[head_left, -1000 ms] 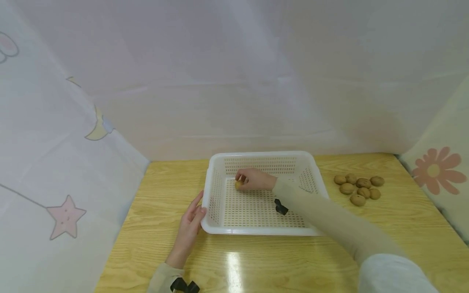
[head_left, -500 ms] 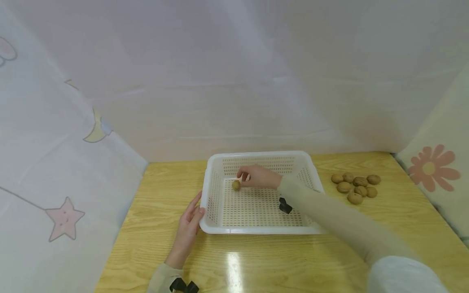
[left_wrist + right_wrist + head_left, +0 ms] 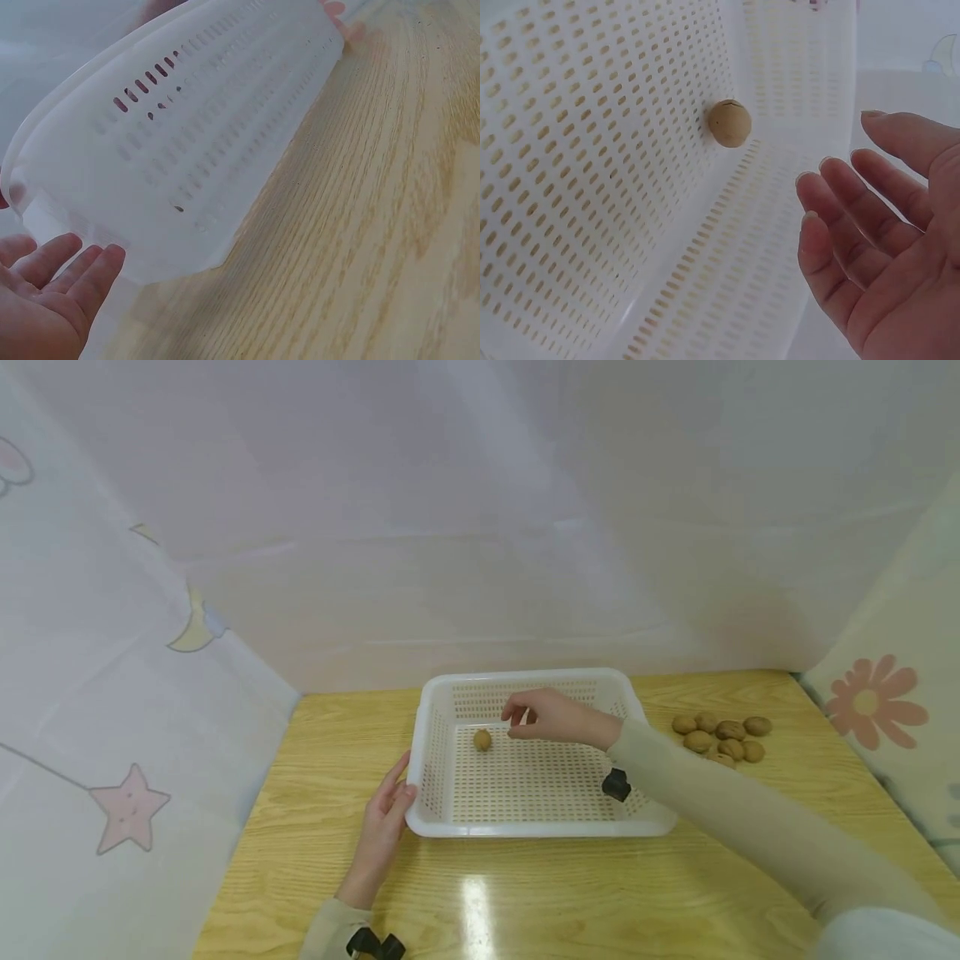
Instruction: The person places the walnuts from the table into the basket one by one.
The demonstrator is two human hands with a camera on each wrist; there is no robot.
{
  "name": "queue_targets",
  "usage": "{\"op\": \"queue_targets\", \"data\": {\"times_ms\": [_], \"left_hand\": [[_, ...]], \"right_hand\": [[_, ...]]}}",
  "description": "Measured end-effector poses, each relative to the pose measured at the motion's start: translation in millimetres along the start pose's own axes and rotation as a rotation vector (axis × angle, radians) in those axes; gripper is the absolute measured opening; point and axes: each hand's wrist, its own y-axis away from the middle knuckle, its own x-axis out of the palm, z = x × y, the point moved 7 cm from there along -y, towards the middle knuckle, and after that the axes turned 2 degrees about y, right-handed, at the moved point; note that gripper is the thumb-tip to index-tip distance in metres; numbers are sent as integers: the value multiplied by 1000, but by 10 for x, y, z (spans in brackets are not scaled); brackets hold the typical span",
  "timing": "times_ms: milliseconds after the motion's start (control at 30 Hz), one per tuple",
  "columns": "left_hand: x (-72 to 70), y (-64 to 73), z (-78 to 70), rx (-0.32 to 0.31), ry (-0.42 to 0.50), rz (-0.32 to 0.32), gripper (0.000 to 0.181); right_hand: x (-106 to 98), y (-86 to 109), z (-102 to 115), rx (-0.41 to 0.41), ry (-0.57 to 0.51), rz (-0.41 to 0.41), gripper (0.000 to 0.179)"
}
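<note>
A white perforated plastic basket (image 3: 547, 831) sits on the wooden table. My left hand (image 3: 381, 827) holds its left side at the rim, the thumb at the edge and the fingers against the outer wall, as the left wrist view shows. One walnut (image 3: 482, 740) lies on the basket floor near the left end; it shows as a round tan ball in the right wrist view. Over the basket, to the right of that walnut, my right hand (image 3: 558, 716) hovers with loosely bent, parted fingers and nothing between them.
Several walnuts (image 3: 699, 742) lie grouped on the table (image 3: 570, 893) to the right of the basket, partly behind the right sleeve. A pale printed curtain (image 3: 480, 568) closes off the back and both sides.
My right hand has let go of the walnut, which stays on the basket floor, and has drawn back to the right. The left hand has kept its place at the rim.
</note>
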Motion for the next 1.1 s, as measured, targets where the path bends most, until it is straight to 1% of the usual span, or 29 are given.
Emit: {"op": "queue_targets", "data": {"times_ms": [233, 467, 533, 733, 833, 967, 1100], "left_hand": [[1, 3, 11, 19, -10, 14, 56], [6, -4, 11, 38, -13, 24, 56], [6, -8, 8, 43, -11, 25, 56], [2, -17, 0, 66, -21, 30, 56], [0, -21, 7, 68, -26, 34, 56], [7, -24, 8, 76, -35, 49, 56], [17, -32, -16, 104, -45, 63, 57]], "right_hand": [[-182, 325, 3, -26, 47, -48, 22], [-368, 679, -100, -29, 107, -110, 23], [-411, 784, -147, -11, 108, -120, 24], [-501, 1093, -331, 78, 81, -141, 28], [-542, 1276, -450, 124, 72, -178, 28], [-596, 1529, -612, 161, 88, -236, 27], [-647, 1749, -782, 175, 132, -296, 25]]}}
